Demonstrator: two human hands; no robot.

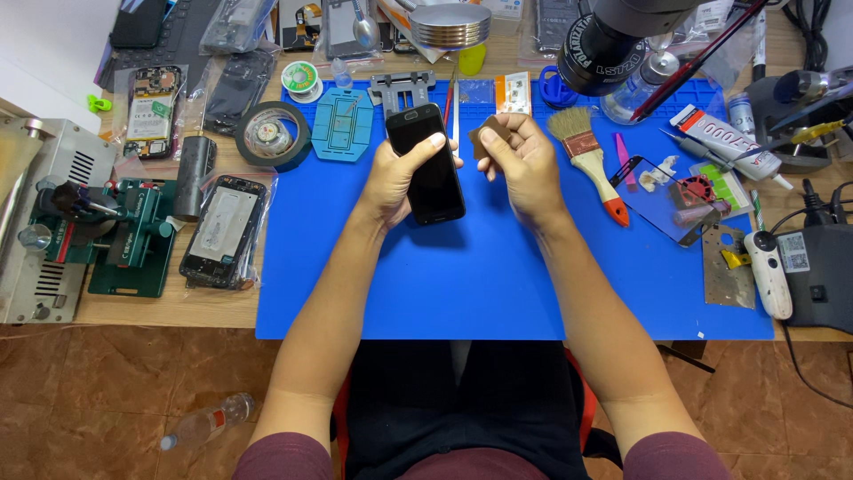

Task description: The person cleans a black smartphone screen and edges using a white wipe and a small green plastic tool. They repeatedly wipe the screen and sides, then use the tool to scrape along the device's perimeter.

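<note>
Over the blue mat (498, 284) we go, and the left hand (395, 173) has the black smartphone (426, 164) wrapped up, fingers curled behind it and the thumb laid across the dark screen near its top edge. The phone is lifted off the mat, its top end pointing away from the person, its bottom end hanging just past the heel of that hand. Right beside it, the right hand (524, 160) pinches a small brown piece (487, 136) between thumb and fingertips, held up level with the phone's upper half. The two hands sit close, a narrow gap between them, and a thin pair of tweezers (454, 111) lies on the mat just behind that gap.

Off to the right of the right hand, a paintbrush (586, 160) with a wooden handle and red tip rests on the mat. Beyond the left hand lies a light blue fixture plate (343, 124), and further left a roll of black tape (272, 133) sits on the wooden worktop (160, 307). An opened phone body (224, 231) lies well apart on the left, just off the mat.
</note>
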